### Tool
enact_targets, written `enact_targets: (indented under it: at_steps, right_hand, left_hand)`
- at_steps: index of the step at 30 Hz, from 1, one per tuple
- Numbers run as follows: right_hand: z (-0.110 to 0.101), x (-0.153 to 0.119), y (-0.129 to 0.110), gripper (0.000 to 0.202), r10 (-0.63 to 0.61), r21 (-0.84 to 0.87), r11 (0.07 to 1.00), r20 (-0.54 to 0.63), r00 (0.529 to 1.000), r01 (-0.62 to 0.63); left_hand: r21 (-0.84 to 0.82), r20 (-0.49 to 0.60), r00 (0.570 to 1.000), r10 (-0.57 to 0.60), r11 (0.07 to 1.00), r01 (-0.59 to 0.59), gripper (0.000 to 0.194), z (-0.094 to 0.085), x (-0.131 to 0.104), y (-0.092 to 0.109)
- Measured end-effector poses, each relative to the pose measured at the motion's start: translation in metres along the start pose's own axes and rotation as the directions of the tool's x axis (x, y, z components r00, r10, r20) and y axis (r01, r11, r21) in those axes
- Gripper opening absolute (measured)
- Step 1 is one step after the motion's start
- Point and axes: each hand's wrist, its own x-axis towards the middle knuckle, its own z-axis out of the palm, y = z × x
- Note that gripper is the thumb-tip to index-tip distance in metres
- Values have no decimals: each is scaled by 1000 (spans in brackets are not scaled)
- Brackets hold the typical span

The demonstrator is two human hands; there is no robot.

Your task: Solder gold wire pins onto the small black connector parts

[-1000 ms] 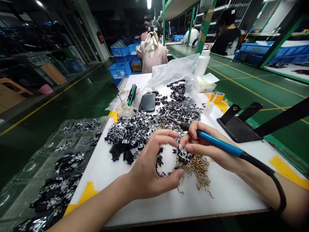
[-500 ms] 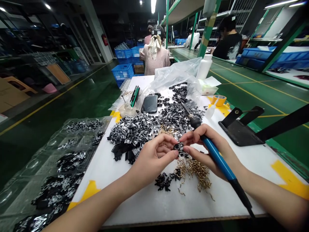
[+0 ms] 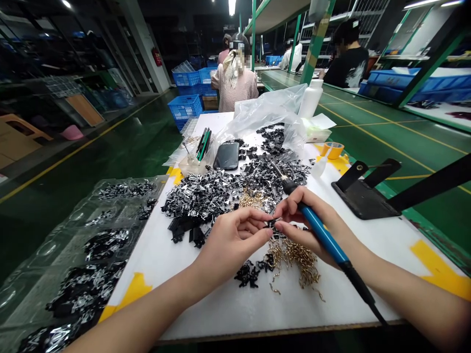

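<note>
Black part [image 3: 271, 223] — well inside table edge [image 3: 279, 333]

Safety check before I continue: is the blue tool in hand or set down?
In hand: the blue tool sits in the right hand, its metal tip pointing forward over the pile.

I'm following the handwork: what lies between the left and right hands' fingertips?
A small black part lies between the fingertips of the left hand and the right hand; the head view shows it.
</note>
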Motion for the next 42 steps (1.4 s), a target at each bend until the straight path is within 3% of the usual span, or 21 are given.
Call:
enact_targets:
  at_steps: [8,35,42]
  right_hand:
    - [2,-1,-1,26,-87,-22,996,-29,996,86]
    - [-2,-1,-1,24,64,-91,994,71,995,-57]
    - [-1,1,6,23,9,-44,999,94,996,-5]
  left_hand:
    - [-25,8,1000,-23,999,23,37,-2,2,0]
    - [74,-74,997,37,997,-31,30,-1,3,4]
    - [77,-59,998,20,997,-15,32,-1,2,5]
